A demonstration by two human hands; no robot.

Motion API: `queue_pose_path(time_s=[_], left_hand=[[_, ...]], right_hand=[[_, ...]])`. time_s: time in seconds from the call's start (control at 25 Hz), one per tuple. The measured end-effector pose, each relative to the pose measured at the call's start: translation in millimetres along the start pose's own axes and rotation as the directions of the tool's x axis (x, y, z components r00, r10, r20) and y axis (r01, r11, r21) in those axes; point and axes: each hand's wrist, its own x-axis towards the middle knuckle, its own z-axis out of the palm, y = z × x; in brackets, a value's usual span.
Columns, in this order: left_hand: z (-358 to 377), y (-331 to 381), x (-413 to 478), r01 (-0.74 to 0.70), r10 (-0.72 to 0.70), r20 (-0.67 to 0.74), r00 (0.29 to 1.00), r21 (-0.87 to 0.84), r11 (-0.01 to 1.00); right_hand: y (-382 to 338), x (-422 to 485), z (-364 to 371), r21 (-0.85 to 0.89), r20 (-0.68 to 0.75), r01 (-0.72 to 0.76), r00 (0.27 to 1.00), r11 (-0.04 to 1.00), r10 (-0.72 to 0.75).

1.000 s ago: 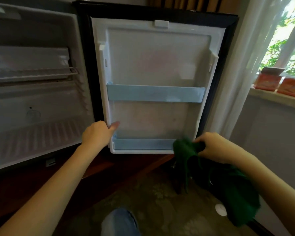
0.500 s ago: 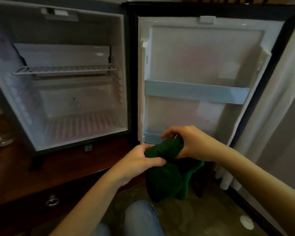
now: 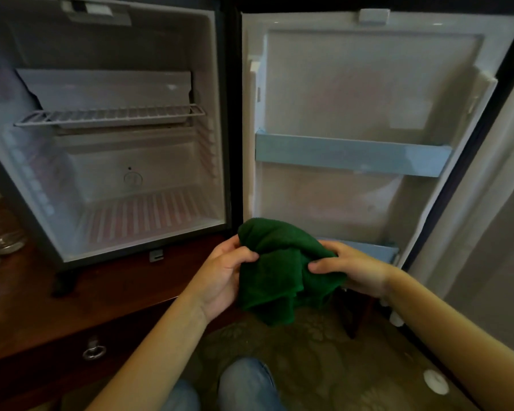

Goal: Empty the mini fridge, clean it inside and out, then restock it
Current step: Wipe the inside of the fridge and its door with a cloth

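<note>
White mini fridge (image 3: 211, 84) open: wire shelf (image 3: 110, 115) inside, pale-blue door bins (image 3: 353, 154). L hand (image 3: 224, 274) & R hand (image 3: 355, 268) fingers curled round bunched dark-green cloth (image 3: 275, 262).

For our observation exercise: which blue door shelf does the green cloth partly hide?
The lower shelf, its left end behind the cloth; the upper shelf shows fully.

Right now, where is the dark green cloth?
Head view, low centre: the dark green cloth is held by left hand and right hand, before the door's lower pale blue shelf.
</note>
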Motion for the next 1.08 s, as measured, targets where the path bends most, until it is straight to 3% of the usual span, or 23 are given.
queue_pose_path(time_s=[0.12,0.2,0.28,0.36,0.48,0.56,0.64,0.76,0.84,0.96,1.08], left_hand=[[-12,-7,10,0.030,-0.030,0.001,1.000,0.020,0.999],[-14,-19,9,0.163,-0.166,0.069,0.984,0.042,0.986],[-14,-26,7,0.257,-0.257,0.074,0.964,0.002,0.966],[-16,-23,10,0.250,-0.250,0.044,0.967,0.000,0.968],[-24,-6,13,0.212,-0.214,-0.017,0.977,0.233,0.949],[-26,4,9,0.206,-0.220,0.024,0.975,0.260,0.943],[-25,9,6,0.270,-0.288,0.058,0.956,0.214,0.939],[-20,1,9,0.428,-0.441,0.111,0.891,0.121,0.896],[-11,-7,10,0.451,-0.449,0.100,0.888,0.003,0.892],[-5,-11,9,0.294,-0.293,0.033,0.956,-0.046,0.955],[-3,-10,2,0.187,-0.191,0.032,0.981,0.103,0.977]], right_hand=[[28,4,13,0.375,-0.055,0.097,0.995,0.922,-0.082],[29,1,13,0.409,-0.054,0.104,0.994,0.907,-0.090],[23,-2,6,0.323,-0.011,0.061,0.998,0.945,-0.061],[14,-5,-2,0.194,-0.014,0.010,1.000,0.981,-0.008],[6,-5,-10,-0.004,-0.065,-0.003,0.998,1.000,0.003],[-3,-6,-16,-0.237,-0.093,0.020,0.995,0.971,-0.044],[-13,-3,-18,-0.351,-0.027,0.048,0.998,0.935,-0.061],[-18,6,-18,-0.220,0.057,0.028,0.998,0.975,-0.016],[-16,12,-21,-0.158,0.081,-0.030,0.996,0.987,0.043],[-11,6,-32,-0.172,0.100,-0.053,0.992,0.984,0.071],[5,-13,-28,-0.193,-0.061,-0.138,0.990,0.972,0.128]])
